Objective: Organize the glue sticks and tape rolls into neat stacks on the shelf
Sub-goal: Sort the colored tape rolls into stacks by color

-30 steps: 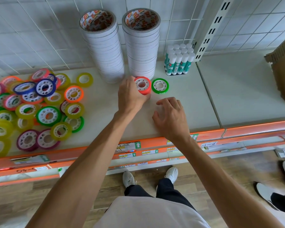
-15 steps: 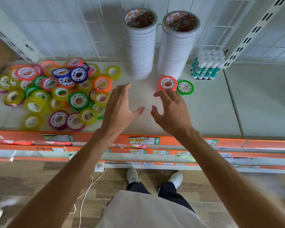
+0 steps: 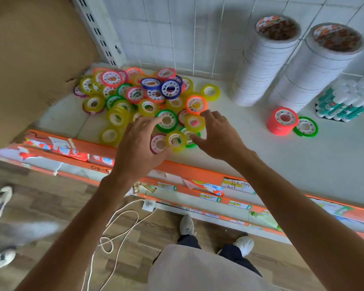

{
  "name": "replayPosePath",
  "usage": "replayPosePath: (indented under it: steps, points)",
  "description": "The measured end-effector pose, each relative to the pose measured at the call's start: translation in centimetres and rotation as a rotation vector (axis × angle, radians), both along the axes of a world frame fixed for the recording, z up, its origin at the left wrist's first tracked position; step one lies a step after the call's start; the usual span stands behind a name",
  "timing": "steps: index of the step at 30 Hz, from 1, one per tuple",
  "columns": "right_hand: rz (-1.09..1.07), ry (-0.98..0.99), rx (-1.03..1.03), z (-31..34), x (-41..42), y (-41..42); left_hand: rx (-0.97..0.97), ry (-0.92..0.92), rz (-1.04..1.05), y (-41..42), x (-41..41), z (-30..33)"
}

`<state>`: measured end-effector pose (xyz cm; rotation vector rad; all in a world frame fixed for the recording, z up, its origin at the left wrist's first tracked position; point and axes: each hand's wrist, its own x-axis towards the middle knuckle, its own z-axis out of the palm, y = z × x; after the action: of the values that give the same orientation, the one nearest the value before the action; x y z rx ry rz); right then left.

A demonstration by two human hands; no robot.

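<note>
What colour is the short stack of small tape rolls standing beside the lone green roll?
Bright red-orange, with white hubs; the tape stack shows clearly in the head view.

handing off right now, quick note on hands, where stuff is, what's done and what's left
Left hand and right hand: both open over the near edge of the loose tape pile, holding nothing.
Done: a short red stack with one green roll beside it, in front of two tall white tape stacks; glue sticks stand grouped at far right.
Left: stack the loose pile.
</note>
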<state>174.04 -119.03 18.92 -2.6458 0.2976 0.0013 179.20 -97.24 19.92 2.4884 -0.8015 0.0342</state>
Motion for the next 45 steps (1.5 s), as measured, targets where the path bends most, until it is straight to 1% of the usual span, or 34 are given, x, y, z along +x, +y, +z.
replayPosePath:
  steps: [2, 7, 14, 18, 22, 32, 39, 45]
  points:
    - [-0.045, 0.019, -0.002, -0.2, 1.0, 0.7, 0.006, 0.021, 0.000, 0.5, 0.1, -0.4]
    - [-0.100, -0.045, -0.006, -0.3, 1.5, 1.3, 0.018, 0.029, -0.062, -0.2, 0.1, -1.4]
    - [-0.130, -0.094, 0.063, -0.6, -2.4, 0.5, 0.061, -0.022, -0.063, -2.0, 0.4, -2.7]
    - [-0.203, -0.121, 0.115, -1.2, -5.3, -0.3, 0.053, -0.071, -0.050, -3.2, 0.3, -2.0]
    - [-0.322, -0.133, 0.129, -1.6, -8.2, -2.3, -0.053, -0.035, -0.128, -6.5, -1.6, -1.4]
    - [-0.535, -0.234, 0.096, -1.4, -15.0, -8.8, -0.067, 0.025, -0.336, -14.7, -6.1, -2.6]
    - [-0.659, -0.258, 0.125, -2.4, -18.3, -12.4, -0.148, 0.112, -0.318, -19.1, -9.3, -3.2]
    - [-0.673, -0.279, 0.087, -2.7, -19.7, -16.6, -0.166, 0.137, -0.371, -21.4, -10.9, -3.4]
